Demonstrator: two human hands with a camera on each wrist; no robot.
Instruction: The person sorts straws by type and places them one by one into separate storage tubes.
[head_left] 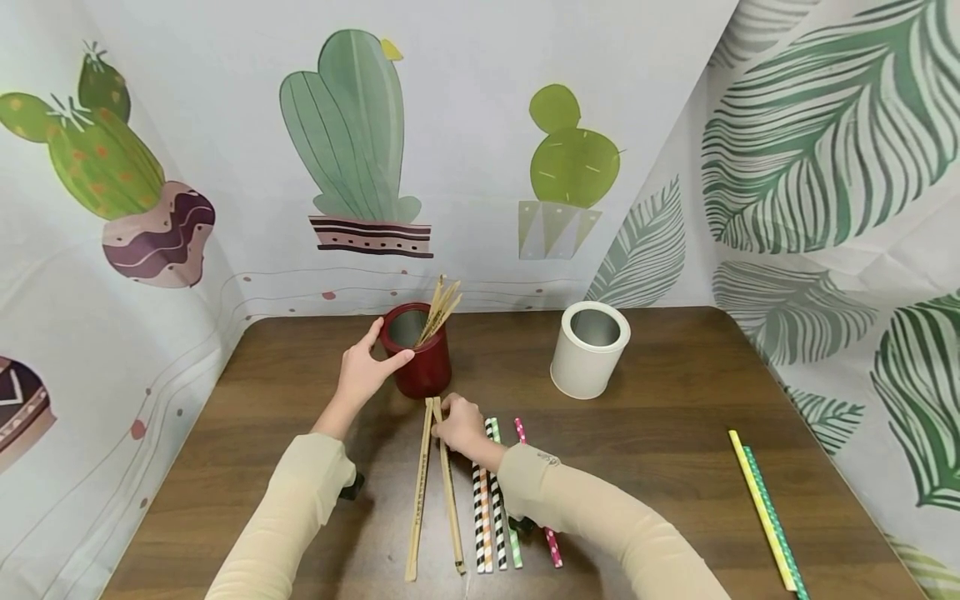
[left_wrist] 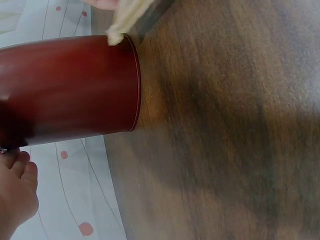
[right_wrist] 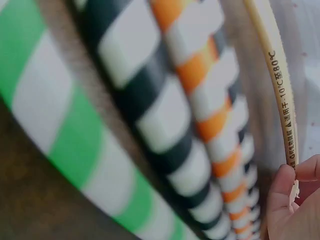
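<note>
My left hand (head_left: 363,371) grips the rim of a dark red can (head_left: 423,367), thumb along the front and fingers at the left side. Several tan straws (head_left: 442,310) lean against the can's right inner wall. Just in front of the can, my right hand (head_left: 461,429) pinches the far end of a tan straw (head_left: 450,492). Printed black characters run along that straw (right_wrist: 277,70) in the right wrist view. A second tan straw (head_left: 420,500) lies to its left, their far ends close together. The left wrist view has the can (left_wrist: 75,90) on its side, a blurred straw end (left_wrist: 120,30) by its base.
Right of the tan straws lie several striped straws (head_left: 480,533) in black, orange and green, partly under my right forearm. A pink dotted straw (head_left: 553,546) is beside them. A white can (head_left: 585,362) stands back right. Yellow (head_left: 761,508) and green (head_left: 776,525) straws lie far right.
</note>
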